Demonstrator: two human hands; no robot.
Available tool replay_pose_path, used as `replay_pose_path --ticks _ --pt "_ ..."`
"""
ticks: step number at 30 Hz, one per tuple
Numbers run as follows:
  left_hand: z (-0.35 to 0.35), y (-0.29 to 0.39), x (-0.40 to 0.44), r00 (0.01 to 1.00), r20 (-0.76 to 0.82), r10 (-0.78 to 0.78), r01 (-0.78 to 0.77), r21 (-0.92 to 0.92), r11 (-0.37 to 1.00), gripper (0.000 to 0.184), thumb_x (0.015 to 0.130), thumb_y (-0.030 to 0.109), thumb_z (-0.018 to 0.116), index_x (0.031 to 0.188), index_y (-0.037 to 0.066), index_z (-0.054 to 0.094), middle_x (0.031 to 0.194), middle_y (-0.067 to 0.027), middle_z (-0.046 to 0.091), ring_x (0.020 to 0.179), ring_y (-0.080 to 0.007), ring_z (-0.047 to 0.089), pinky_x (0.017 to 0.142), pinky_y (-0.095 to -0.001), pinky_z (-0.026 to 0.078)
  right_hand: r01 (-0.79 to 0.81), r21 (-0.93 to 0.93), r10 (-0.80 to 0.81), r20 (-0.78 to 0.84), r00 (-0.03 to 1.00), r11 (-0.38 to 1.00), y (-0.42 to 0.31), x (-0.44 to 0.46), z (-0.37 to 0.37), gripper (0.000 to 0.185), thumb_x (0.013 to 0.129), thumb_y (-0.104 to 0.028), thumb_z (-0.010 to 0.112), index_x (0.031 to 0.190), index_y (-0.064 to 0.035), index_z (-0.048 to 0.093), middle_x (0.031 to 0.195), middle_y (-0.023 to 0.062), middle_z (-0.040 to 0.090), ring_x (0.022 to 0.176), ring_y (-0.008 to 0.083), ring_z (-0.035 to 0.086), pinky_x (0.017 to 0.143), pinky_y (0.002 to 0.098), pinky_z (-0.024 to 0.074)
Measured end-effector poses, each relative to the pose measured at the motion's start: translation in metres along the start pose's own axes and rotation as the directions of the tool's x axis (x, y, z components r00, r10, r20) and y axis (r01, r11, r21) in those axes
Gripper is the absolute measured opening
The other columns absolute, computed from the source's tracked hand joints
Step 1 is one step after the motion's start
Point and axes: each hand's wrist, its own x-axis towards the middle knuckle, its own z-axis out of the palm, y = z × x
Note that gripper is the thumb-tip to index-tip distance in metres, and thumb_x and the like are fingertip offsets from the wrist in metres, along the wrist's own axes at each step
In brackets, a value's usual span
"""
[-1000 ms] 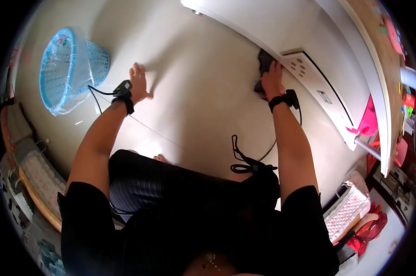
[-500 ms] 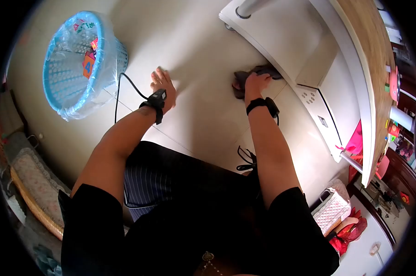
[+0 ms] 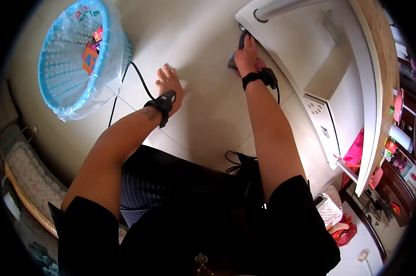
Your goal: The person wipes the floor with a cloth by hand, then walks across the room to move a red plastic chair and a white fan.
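My left hand [image 3: 172,87] rests on the pale tiled floor [image 3: 203,106] with its fingers spread, holding nothing. A black device is strapped to that wrist, and a dark cable [image 3: 143,82] runs from it. My right hand [image 3: 247,57] presses a dark grey cloth [image 3: 232,60] onto the floor beside the base of a white desk [image 3: 290,41]. Part of the cloth is hidden under the palm, and a reddish patch of it shows beside the wrist. The fingertips are close to the desk's base edge.
A blue wastebasket [image 3: 43,87] with a clear plastic liner stands left of my left hand, with orange and red wrappers inside. The desk's wooden top [image 3: 378,60] overhangs on the right. A cushioned wicker seat [image 3: 28,177] is at the lower left.
My right hand has slid forward and slightly left along the desk's base, taking the cloth with it. My left hand stays planted on the floor; the view has shifted a little.
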Motion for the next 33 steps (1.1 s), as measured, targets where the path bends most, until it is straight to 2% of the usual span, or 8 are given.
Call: replay_pose_path --ticks 5,8,12,15,18,22,27,33 --pt "0.005 -0.002 0.003 0.999 -0.044 0.008 -0.012 -0.085 0.996 0.075 0.09 0.027 0.058 0.145 -0.017 0.031 0.149 -0.0441 0.024 0.136 -0.0616 0.031 0.104 -0.059 0.045 0.139 0.214 -0.181 0.192 0.965 0.967 -0.036 -0.037 -0.028 0.052 0.077 0.011 0.049 0.127 0.005 0.06 0.136 0.0265 0.055 0.126 0.042 0.051 0.111 0.0427 0.0394" --pt "0.026 0.008 0.017 0.981 -0.15 -0.124 0.083 -0.251 0.964 0.075 0.09 0.027 0.058 0.144 -0.018 0.033 0.149 -0.0438 0.025 0.136 -0.0622 0.03 0.104 -0.0604 0.044 -0.151 0.324 0.044 0.314 0.948 0.934 -0.059 -0.022 -0.051 0.05 0.076 0.011 0.051 0.124 0.0038 0.063 0.134 0.0253 0.057 0.123 0.0423 0.053 0.108 0.0426 0.042" --pt "0.012 0.004 0.002 0.997 -0.07 -0.018 0.016 -0.041 0.999 0.078 0.089 0.027 0.058 0.146 -0.017 0.029 0.149 -0.0456 0.024 0.135 -0.0621 0.031 0.104 -0.0597 0.044 0.21 -0.003 -0.207 0.135 0.969 0.978 -0.065 0.032 -0.027 0.058 0.083 0.005 0.053 0.14 -0.0043 0.051 0.15 0.0194 0.043 0.139 0.0364 0.039 0.112 0.0419 0.0381" --pt "0.03 0.009 0.021 0.996 -0.066 -0.067 0.057 -0.14 0.988 0.113 0.072 0.04 0.078 0.149 -0.016 0.017 0.151 -0.0462 0.013 0.138 -0.0612 0.027 0.103 -0.0559 0.045 0.249 -0.184 -0.15 0.428 0.891 0.951 -0.07 0.043 -0.014 0.062 0.085 0.002 0.053 0.146 -0.0068 0.044 0.155 0.0181 0.035 0.143 0.0353 0.031 0.113 0.0411 0.0365" --pt "0.046 0.01 0.026 0.991 -0.111 -0.077 0.056 -0.183 0.982 0.131 0.064 0.047 0.088 0.15 -0.017 0.012 0.152 -0.0463 0.007 0.139 -0.0612 0.025 0.102 -0.0543 0.046 0.241 -0.075 -0.201 0.345 0.917 0.968 -0.062 0.038 -0.004 0.06 0.083 0.002 0.055 0.143 -0.0061 0.048 0.152 0.018 0.039 0.141 0.0373 0.034 0.112 0.0409 0.0381" --pt "0.021 0.001 0.015 0.997 -0.066 -0.042 0.028 -0.196 0.98 0.086 0.087 0.031 0.065 0.147 -0.017 0.027 0.15 -0.0462 0.02 0.135 -0.0636 0.03 0.103 -0.0553 0.047 0.332 -0.112 -0.287 0.297 0.911 0.937 -0.055 -0.019 -0.03 0.052 0.079 0.003 0.058 0.13 -0.0046 0.058 0.143 0.0171 0.048 0.129 0.0382 0.047 0.106 0.0421 0.0434" --pt "0.042 0.019 0.033 0.988 -0.074 -0.132 0.119 -0.157 0.98 0.127 0.067 0.051 0.084 0.149 -0.017 0.016 0.15 -0.0479 0.014 0.136 -0.0628 0.029 0.1 -0.0541 0.048 0.145 -0.059 -0.065 0.689 0.721 0.988 -0.08 -0.082 -0.121 0.048 0.08 -0.002 0.058 0.128 -0.0027 0.061 0.137 0.0177 0.052 0.12 0.0384 0.052 0.103 0.044 0.0447" --pt "0.05 0.029 0.039 0.977 -0.11 -0.182 0.176 -0.058 0.983 0.118 0.073 0.048 0.079 0.149 -0.018 0.017 0.148 -0.0495 0.017 0.135 -0.0635 0.029 0.096 -0.0504 0.053 -0.103 -0.23 0.177 0.33 0.927 0.968 -0.011 -0.055 -0.107 0.05 0.082 -0.005 0.055 0.132 -0.0034 0.059 0.142 0.0187 0.049 0.121 0.0391 0.047 0.104 0.0491 0.0399"
